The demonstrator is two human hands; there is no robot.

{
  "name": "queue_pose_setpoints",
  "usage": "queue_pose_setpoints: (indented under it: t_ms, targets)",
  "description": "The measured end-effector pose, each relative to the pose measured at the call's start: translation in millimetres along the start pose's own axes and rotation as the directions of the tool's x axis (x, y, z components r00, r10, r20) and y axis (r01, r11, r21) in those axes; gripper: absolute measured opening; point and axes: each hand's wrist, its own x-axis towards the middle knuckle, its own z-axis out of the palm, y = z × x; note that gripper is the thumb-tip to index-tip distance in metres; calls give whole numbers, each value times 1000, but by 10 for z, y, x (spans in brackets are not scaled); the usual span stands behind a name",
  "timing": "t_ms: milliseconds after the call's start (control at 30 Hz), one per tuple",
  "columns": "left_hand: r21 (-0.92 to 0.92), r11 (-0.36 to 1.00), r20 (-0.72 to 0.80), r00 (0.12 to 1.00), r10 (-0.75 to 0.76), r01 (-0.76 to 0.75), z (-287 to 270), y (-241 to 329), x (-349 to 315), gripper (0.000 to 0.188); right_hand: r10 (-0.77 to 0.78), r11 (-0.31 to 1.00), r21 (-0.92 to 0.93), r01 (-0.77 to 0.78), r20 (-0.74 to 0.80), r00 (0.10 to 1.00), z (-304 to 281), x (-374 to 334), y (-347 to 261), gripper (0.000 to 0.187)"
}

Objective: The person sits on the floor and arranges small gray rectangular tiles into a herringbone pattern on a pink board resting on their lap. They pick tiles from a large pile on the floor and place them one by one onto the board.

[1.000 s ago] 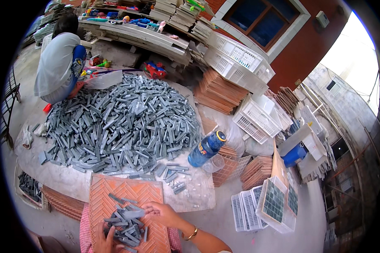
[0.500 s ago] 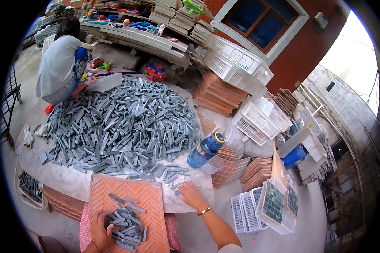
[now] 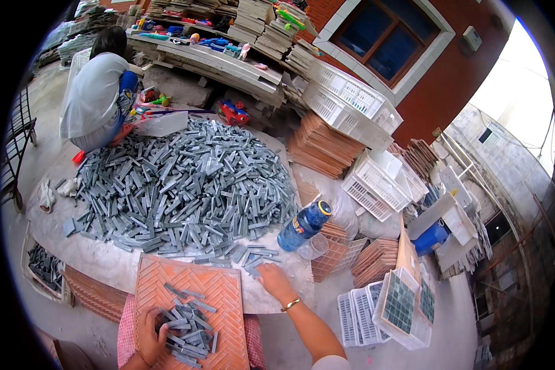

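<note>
An orange board (image 3: 219, 280) with a raised herringbone pattern lies across my lap. On it sits a small loose heap of grey tile strips (image 3: 191, 327). My left hand (image 3: 148, 336) curls around strips at the heap's left side, thumb and fingers bent. At the near right edge of the big strip pile (image 3: 191, 185), my right hand (image 3: 275, 282), with a gold bracelet at the wrist, reaches to a few scattered strips (image 3: 253, 258). Its fingers are bent together, with a grey strip at the tips, partly hidden by the hand.
A blue bottle (image 3: 303, 227) and a clear cup (image 3: 314, 246) stand right of the pile. White crates (image 3: 357, 317) holding green tile sheets (image 3: 396, 302) are farther right. Another person (image 3: 98, 102) crouches at the far left. A crate of strips (image 3: 43, 268) sits at left.
My right hand has moved slightly away from me and to the left among the scattered strips. The left hand stays at the small heap. The whole view has shifted a little.
</note>
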Motion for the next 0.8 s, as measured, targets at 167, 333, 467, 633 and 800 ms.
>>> queue_pose_setpoints:
  t_ms: [167, 333, 467, 633, 800]
  targets:
    - [-4, 1000, -4, 1000, -4, 4, -107, -25, -13, 40, -89, 996, -22, 89, 14, 996, 102, -44, -109, 25]
    - [-20, 1000, -18, 1000, 17, -17, -156, -53, -36, 39, -54, 996, -64, 54, 10, 998, 94, -72, -166, 24]
    - [-31, 999, -21, 1000, 12, -12, -187, -69, -41, 40, -75, 989, -129, 69, -39, 996, -1, -55, -126, 23]
    - [-41, 999, -12, 1000, 8, -8, -187, -142, -54, 37, 103, 994, 51, -98, -117, 988, -337, -4, -731, 28]
    - [-81, 995, -9, 998, -60, 59, -119, -148, -30, 34, 18, 808, 529, -259, 418, 908, -426, 82, -1258, 38]
